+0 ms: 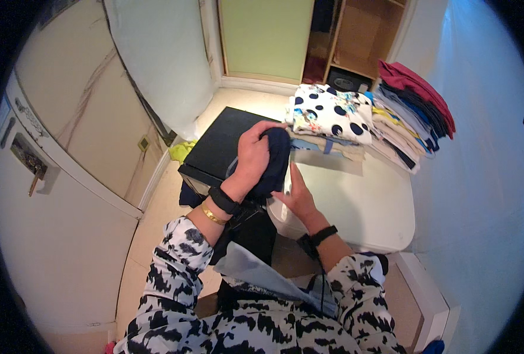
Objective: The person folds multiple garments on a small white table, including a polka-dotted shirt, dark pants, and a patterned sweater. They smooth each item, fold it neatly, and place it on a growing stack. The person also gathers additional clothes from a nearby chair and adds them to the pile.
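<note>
A dark navy cloth (278,155), bunched or folded into a rounded bundle, is held up in front of me. My left hand (254,152) grips it from the left, fingers curled over its upper edge. Close by its lower right side is my right hand (301,194), thumb and fingers spread apart; the thumb tip comes near the cloth's bottom edge, and I cannot tell whether it touches. Beneath the bundle stands a black box-like case (217,137). A pale grey cloth (257,270) lies across my lap.
A white table (355,199) to the right bears a folded polka-dot garment (328,108) on other cloths, beside a tall stack of folded clothes (414,110). A yellow-green cloth (182,151) lies behind the case. Left is a white door (67,248); a bluish wall (479,199) bounds the right.
</note>
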Demonstrator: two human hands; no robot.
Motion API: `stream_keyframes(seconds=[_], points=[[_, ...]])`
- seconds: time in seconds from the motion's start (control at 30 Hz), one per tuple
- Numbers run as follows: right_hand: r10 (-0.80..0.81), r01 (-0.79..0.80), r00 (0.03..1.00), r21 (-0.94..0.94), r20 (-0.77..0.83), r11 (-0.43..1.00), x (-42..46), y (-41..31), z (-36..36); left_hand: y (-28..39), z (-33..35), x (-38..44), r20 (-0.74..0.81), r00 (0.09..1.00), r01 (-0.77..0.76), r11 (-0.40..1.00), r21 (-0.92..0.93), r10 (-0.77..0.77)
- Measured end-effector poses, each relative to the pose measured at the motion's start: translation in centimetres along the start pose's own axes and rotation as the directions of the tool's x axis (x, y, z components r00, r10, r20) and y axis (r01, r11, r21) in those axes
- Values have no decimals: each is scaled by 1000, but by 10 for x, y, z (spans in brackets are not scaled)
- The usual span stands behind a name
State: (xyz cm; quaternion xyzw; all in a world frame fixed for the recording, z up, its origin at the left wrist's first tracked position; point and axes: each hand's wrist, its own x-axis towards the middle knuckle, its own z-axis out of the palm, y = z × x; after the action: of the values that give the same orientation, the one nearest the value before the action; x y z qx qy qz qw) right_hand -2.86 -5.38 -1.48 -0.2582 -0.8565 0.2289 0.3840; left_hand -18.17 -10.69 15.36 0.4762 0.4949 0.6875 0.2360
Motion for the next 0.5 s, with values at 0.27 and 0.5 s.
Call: stream_keyframes(seconds=[0.27,0.5], points=[[179,-78,933,309,-313,948,5,11,-118,83,79,-5,79,989,-92,935,-342,126],[336,-373,697,79,-634,924,3,26,-276,3,125,43,151,944,-330,858,394,294]])
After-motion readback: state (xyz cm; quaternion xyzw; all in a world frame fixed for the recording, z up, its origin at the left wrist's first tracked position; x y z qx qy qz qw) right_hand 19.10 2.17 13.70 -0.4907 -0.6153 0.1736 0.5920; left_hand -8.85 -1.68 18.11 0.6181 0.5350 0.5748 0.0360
